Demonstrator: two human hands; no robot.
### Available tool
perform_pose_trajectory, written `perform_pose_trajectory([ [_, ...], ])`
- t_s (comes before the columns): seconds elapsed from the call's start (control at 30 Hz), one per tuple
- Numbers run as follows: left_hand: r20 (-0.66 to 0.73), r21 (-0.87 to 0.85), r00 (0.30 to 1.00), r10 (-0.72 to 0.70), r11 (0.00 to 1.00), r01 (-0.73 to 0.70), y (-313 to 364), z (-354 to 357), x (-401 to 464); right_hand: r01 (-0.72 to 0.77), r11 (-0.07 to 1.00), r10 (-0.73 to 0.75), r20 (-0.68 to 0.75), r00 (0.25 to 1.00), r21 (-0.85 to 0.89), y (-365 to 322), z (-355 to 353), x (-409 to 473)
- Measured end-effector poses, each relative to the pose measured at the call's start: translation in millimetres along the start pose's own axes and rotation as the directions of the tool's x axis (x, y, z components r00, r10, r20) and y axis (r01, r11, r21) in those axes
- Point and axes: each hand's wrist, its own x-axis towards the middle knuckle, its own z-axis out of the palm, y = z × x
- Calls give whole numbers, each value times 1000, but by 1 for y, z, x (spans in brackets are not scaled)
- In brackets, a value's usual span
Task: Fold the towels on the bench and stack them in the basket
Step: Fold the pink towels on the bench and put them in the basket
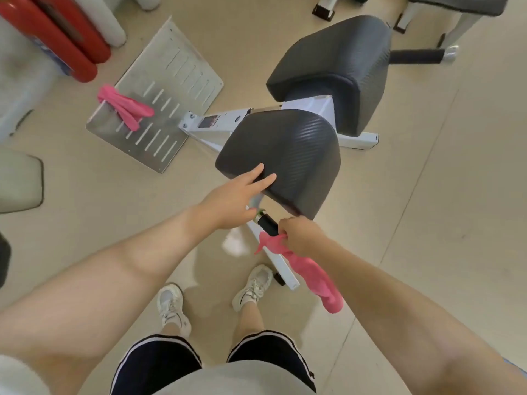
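Note:
A black padded bench seat on a white frame stands in front of me. My left hand rests flat on its near left edge, fingers spread, holding nothing. My right hand is closed on a pink towel beside a black handle grip under the seat; the towel hangs down from my fist. A second pink towel lies bunched on a slotted metal footplate at the left. No basket is in view.
A second black pad stands behind the seat. Red cylinders lie at the top left. Another machine's white frame is at the top right. My feet in white sneakers stand on the beige floor just below the bench.

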Motion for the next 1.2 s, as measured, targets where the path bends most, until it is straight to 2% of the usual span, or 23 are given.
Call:
perform_pose_trajectory([
  [0.17,25,-56,999,-33,998,34,12,-22,-7,245,958,-210,-217,953,148,-21,-28,-45],
  [0.23,42,-275,999,-20,961,31,10,-31,-22,329,933,-284,-266,921,145,-36,-48,-62],
  [0.3,36,-553,999,-15,833,32,3,-36,-47,393,907,-316,-368,874,154,-53,-66,-72],
  [0.37,-21,-685,999,-30,728,8,-12,-40,-78,448,872,-314,-477,821,198,-79,-79,-80],
  [0.5,-223,-731,967,-120,677,-85,-63,-41,-150,531,828,-355,-562,747,183,-152,-80,-84],
  [0.63,-387,-675,886,-257,734,-82,-121,-37,-240,579,812,-444,-563,697,77,-244,-49,-86],
  [0.8,-554,-629,745,-371,773,-83,-195,-29,-371,668,735,-613,-533,583,-115,-378,5,-86],
  [0.87,-587,-632,671,-453,775,-30,-228,-18,-427,713,681,-687,-483,542,-168,-436,28,-82],
  [1.03,-605,-661,496,-623,740,123,-298,18,-556,815,529,-848,-171,501,-235,-577,81,-75],
  [1.13,-591,-686,395,-703,696,211,-337,35,-610,836,504,-855,11,519,-215,-644,111,-66],
  [1.2,-576,-696,362,-733,672,254,-362,44,-635,838,519,-834,114,540,-172,-680,127,-58],
])
